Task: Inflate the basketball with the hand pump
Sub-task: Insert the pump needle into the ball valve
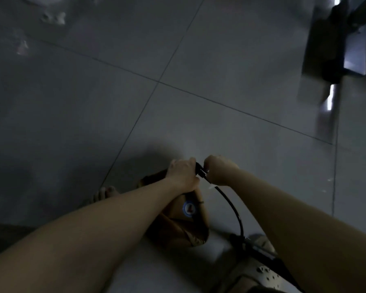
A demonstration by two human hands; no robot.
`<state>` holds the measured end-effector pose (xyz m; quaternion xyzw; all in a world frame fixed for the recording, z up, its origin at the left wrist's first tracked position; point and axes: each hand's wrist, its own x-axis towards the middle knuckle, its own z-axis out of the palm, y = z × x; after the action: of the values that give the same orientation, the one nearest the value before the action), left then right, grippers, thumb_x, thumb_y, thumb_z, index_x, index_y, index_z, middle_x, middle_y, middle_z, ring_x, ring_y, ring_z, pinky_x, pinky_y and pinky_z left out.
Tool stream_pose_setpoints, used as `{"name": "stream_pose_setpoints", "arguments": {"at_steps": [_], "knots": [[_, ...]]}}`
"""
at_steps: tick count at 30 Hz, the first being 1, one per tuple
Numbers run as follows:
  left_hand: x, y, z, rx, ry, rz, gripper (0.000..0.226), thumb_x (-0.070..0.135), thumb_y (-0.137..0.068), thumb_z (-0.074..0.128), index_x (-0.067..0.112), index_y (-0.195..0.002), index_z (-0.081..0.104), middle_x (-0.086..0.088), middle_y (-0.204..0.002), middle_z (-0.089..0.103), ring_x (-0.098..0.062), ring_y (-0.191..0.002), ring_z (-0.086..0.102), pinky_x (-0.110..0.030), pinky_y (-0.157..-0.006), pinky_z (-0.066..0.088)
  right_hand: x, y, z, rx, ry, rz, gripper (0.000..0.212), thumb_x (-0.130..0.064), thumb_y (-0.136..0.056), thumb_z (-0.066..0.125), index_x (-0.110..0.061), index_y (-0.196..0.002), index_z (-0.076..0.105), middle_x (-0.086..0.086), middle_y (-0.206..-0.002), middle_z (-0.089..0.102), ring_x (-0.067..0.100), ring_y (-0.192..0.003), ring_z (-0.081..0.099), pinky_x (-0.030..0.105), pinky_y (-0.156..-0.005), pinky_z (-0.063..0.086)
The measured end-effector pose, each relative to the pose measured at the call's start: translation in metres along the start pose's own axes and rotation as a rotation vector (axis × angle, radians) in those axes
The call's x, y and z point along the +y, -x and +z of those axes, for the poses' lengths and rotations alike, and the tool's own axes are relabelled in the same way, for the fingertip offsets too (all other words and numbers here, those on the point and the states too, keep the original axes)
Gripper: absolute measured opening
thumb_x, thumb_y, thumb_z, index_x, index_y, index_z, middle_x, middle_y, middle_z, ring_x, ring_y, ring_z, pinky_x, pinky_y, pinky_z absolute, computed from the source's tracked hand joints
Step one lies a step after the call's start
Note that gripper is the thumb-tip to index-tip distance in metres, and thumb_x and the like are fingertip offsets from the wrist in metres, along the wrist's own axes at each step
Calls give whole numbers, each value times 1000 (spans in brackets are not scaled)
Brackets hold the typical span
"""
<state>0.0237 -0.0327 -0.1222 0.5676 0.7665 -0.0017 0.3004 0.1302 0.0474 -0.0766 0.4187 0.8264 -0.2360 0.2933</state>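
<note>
STEP: pumping stroke judged in hand | HANDS: pump handle (200,169) is gripped by left hand (182,174) and right hand (219,171), 1 per end | BALL: slack brown basketball (178,229) is seen on floor (220,102), near side of hands | NEXT: a straight downward push is called for; hose (234,208) connection cannot be confirmed.

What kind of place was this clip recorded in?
Probably a dim indoor room, perhaps a home: large glossy grey floor tiles, dark furniture legs at the upper right, and a bare foot on the floor.
</note>
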Motion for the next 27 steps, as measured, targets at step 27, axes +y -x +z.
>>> {"name": "stream_pose_setpoints", "arguments": {"at_steps": [27], "knots": [[-12, -13, 12, -183, -88, 159, 36, 35, -90, 56, 27, -125, 49, -2, -110, 61, -25, -110, 51, -50, -103, 30, 10, -21, -2, 3, 502, -327, 36, -10, -92, 52, -22, -125, 55, -1, -105, 61, 20, -92, 58, 38, -94, 41]]}}
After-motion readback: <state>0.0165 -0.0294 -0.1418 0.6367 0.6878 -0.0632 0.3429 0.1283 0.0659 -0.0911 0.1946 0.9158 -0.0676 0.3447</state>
